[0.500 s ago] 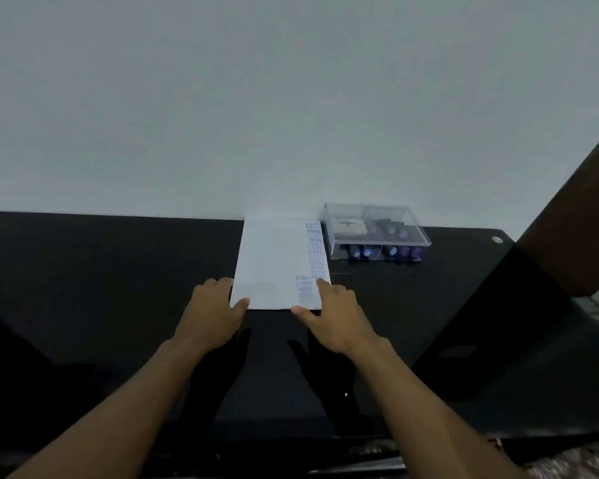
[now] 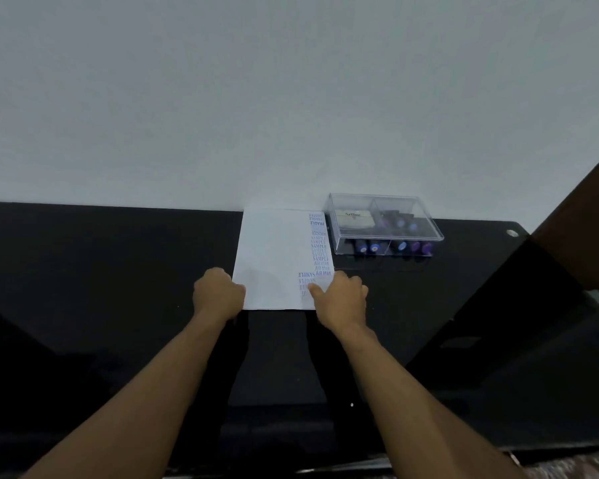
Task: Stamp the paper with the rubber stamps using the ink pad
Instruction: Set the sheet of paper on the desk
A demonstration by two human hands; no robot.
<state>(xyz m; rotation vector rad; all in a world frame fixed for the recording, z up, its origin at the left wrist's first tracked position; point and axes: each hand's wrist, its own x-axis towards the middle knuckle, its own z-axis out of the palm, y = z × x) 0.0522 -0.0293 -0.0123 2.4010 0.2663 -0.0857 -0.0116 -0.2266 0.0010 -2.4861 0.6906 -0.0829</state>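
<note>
1. Head view shows us the black worktop (image 2: 118,271) running along a pale wall, with our two forearms reaching out across it; that layout matches half a second ago.
2. On it lies the paper (image 2: 274,257), its far edge at the wall. A column of blue stamped words runs down its right side, so we judge part of the stamping already done, with the left side bare.
3. Just right of the paper sits a clear plastic box (image 2: 384,219), lid closed, holding the rubber stamps (image 2: 400,246) and what we take for the ink pad (image 2: 355,218). It has not moved.
4. What has changed is our grip. Our left hand (image 2: 218,293) now has its fingers curled at the near left corner of the sheet, where before they lay flatter. Our right hand (image 2: 341,297) has its thumb on the near right corner, over the lowest prints; whether fingers reach under the sheet we cannot tell.
5. We judge that we are squaring or turning the sheet, and that opening the box comes next.
</note>
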